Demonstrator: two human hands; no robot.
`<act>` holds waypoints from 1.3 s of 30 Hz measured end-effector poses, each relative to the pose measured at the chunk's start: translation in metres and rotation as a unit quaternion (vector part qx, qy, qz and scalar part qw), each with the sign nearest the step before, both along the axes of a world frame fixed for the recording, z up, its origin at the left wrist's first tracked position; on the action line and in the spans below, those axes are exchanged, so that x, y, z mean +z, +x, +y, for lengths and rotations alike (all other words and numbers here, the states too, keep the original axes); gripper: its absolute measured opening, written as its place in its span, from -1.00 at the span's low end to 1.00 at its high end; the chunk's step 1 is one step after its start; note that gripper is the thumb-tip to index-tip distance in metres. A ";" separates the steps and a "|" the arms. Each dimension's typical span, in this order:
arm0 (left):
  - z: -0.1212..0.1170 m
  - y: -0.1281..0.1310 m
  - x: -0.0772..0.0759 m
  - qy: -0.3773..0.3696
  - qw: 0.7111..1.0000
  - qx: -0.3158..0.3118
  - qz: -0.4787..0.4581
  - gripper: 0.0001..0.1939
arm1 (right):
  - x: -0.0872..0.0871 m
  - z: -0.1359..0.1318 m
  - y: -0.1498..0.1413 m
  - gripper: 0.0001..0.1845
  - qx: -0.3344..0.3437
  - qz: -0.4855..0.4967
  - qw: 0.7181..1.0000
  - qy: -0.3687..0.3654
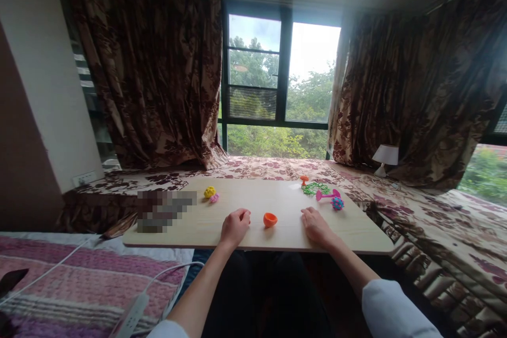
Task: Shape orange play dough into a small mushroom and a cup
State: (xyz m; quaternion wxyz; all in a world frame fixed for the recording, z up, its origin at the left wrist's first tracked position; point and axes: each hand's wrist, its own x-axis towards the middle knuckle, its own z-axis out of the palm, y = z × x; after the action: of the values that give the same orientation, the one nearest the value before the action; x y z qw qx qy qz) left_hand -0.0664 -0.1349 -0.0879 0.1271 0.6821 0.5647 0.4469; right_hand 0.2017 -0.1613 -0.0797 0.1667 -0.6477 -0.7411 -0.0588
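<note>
An orange rounded cup (pixel 270 220) rests on the light wooden table (pixel 277 240) between my hands, its hollow side tilted up. My left hand (pixel 235 228) lies to the left of the cup with its fingers curled in, and nothing shows in it. To the right of the cup, my right hand (pixel 317 227) lies palm down on the table, fingers stretched out and holding nothing. Neither hand touches the cup. Beyond my right hand are a pink piece with flared ends (pixel 327 196) and a blue and pink knobbly ball (pixel 337 204).
Green stringy loops (pixel 316 188) and an orange mushroom-shaped piece (pixel 304 180) lie at the back right. A yellow knobbly piece (pixel 209 191) and a pink one (pixel 214 198) sit at the back left. A blurred patch (pixel 164 212) covers the table's left end. A lamp (pixel 385 158) stands far right.
</note>
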 end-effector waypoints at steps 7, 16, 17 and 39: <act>-0.001 0.002 0.002 -0.007 1.000 0.005 0.021 -0.71 | -0.025 -0.049 -0.016 -0.53 0.088 -0.018 0.995 0.040; -0.003 0.003 0.005 -0.012 1.000 -0.002 0.029 -0.69 | 0.001 0.014 -0.016 -0.51 -0.002 0.004 0.998 -0.062; -0.003 0.003 0.004 -0.011 1.000 -0.002 0.029 -0.69 | 0.002 0.019 -0.015 -0.51 -0.010 0.006 0.998 -0.062; -0.004 0.004 0.005 -0.013 0.999 0.008 0.034 -0.70 | 0.004 0.016 -0.022 -0.46 -0.036 0.014 0.995 -0.090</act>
State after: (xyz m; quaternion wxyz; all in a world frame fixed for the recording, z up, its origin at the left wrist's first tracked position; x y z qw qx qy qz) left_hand -0.0622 -0.1385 -0.0830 0.1128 0.6906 0.5799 0.4173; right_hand 0.1801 -0.1456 -0.0753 0.1159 -0.6868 -0.7174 0.0107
